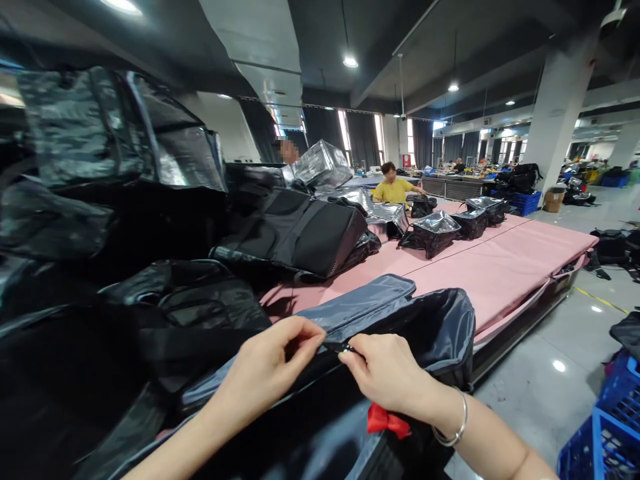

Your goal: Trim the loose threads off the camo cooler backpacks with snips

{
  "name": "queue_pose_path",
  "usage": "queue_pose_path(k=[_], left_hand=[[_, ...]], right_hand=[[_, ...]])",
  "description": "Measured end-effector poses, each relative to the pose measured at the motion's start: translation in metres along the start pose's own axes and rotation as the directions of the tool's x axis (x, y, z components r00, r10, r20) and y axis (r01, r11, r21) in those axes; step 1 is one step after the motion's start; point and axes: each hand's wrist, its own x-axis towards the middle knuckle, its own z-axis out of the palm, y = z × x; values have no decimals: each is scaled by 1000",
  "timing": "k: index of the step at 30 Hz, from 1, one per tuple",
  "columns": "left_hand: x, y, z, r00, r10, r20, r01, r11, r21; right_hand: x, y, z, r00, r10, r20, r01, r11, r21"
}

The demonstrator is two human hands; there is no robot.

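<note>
An open black bag with a grey-blue lining (450, 320) lies in front of me at the edge of the pink table. Over its opening, my left hand (280, 353) pinches one end of a small black piece (337, 347). The other end is between the thumb and fingers of my right hand (383, 367), which has a silver bangle at the wrist. Whether the piece is a zipper pull or a strap end is too small to tell. Below my right hand a red ribbon (387, 421) shows against the bag.
Black bags (300, 233) are piled high on the left. Silver-lined bags (433, 230) stand on the pink table (520, 260). A person in yellow (395, 189) is across it, another behind the pile. Blue crates (585, 440) sit at the lower right.
</note>
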Motion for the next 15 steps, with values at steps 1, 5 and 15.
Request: queue_pose_path(k=[1, 5, 15], left_hand=[[0, -1, -2, 1000, -31, -2, 31, 999, -40], [1, -13, -7, 998, 33, 46, -29, 997, -78], [30, -42, -17, 985, 119, 122, -168, 801, 575]], right_hand=[[-2, 0, -3, 1000, -5, -8, 5, 1000, 12], [-22, -3, -26, 996, -91, -6, 91, 995, 52], [-125, 29, -68, 780, -327, 534, 327, 940, 99]])
